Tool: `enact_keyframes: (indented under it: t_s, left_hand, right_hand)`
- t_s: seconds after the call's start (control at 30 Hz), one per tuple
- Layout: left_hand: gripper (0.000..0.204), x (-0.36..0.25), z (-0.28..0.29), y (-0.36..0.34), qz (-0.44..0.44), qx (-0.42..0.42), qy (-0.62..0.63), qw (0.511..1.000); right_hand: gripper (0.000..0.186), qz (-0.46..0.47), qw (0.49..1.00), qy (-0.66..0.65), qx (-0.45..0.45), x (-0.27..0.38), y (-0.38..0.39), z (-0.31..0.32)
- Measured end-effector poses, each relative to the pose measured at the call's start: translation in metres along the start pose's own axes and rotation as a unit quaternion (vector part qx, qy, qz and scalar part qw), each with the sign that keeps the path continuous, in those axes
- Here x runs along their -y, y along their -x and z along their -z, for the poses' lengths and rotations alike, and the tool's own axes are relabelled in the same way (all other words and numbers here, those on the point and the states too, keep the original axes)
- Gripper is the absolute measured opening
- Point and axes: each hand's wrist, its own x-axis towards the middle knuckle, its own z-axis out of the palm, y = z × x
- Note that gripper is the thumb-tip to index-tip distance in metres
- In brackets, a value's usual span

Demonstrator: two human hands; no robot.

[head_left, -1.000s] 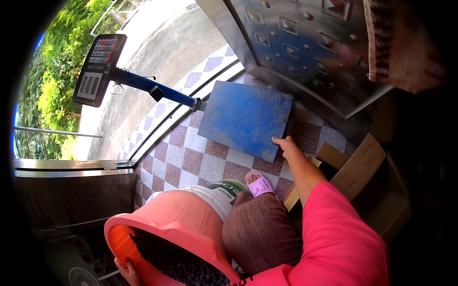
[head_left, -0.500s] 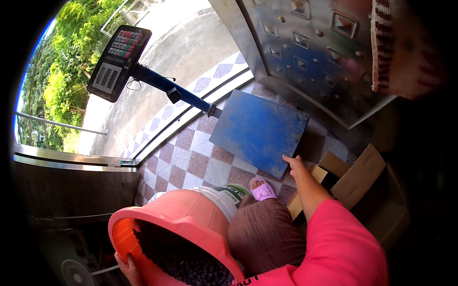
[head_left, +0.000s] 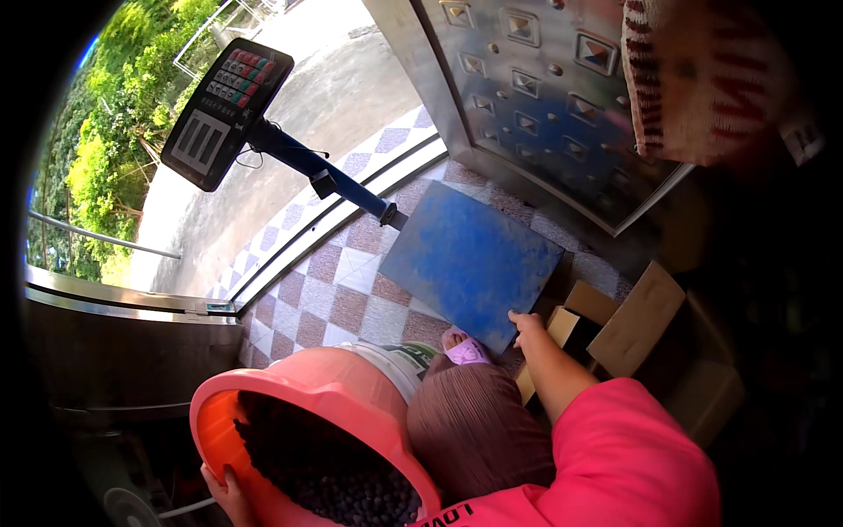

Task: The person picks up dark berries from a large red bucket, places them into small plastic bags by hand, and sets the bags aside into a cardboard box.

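Note:
My left hand (head_left: 226,492) grips the rim of a tilted pink plastic tub (head_left: 316,378) at my lower left, which holds many small dark purple round fruits (head_left: 369,492). My right hand (head_left: 529,327) reaches down and grips the near edge of the blue metal platform (head_left: 465,255) of a floor scale. The scale's blue post rises to a dark keypad display (head_left: 224,114) at upper left. Beside the tub are a white-and-green pail (head_left: 399,360) and my foot in a lilac slipper (head_left: 467,351), close to the platform's edge.
Open cardboard boxes (head_left: 637,316) lie right of my arm. An embossed metal door (head_left: 536,97) with a hanging cloth (head_left: 694,79) stands at upper right. A steel surface (head_left: 140,342) is at left. A doorway threshold separates the checkered tiles (head_left: 325,299) from concrete and greenery outside.
The blue platform and my right hand on it have moved down in the view, closer to my foot, and the display sits slightly higher. The view has also shifted a little. Both hands keep their grips.

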Motion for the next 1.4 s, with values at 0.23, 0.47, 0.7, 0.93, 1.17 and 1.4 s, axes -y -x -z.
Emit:
enact_keyframes:
  t_s: [0.23, 0.47, 0.7, 0.93, 1.17, 1.4]
  left_hand:
    - [0.026, 0.005, 0.003, -0.002, -0.010, 0.009, 0.011, 1.000]
    - [0.024, -0.006, -0.001, -0.004, -0.012, 0.019, 0.001, 1.000]
    - [0.025, -0.007, -0.001, -0.004, -0.006, 0.001, -0.022, 1.000]
    - [0.026, 0.006, 0.006, -0.001, -0.010, 0.001, -0.015, 1.000]
    - [0.026, -0.002, 0.004, -0.002, -0.028, -0.001, -0.072, 0.997]
    - [0.027, -0.016, -0.010, -0.002, -0.001, -0.004, -0.001, 1.000]
  right_hand:
    - [0.044, -0.020, 0.994, 0.068, -0.082, -0.016, -0.001, -0.004]
    - [0.040, 0.017, 0.995, 0.061, -0.080, -0.019, -0.009, -0.004]
    - [0.048, 0.013, 0.994, 0.047, -0.095, 0.019, 0.041, 0.001]
    - [0.051, 0.019, 0.989, 0.080, -0.125, 0.012, 0.011, -0.005]
    - [0.036, 0.190, 0.909, 0.303, -0.214, 0.028, 0.037, -0.012]
    - [0.038, 0.483, 0.595, 0.624, 0.152, -0.009, 0.140, 0.070]
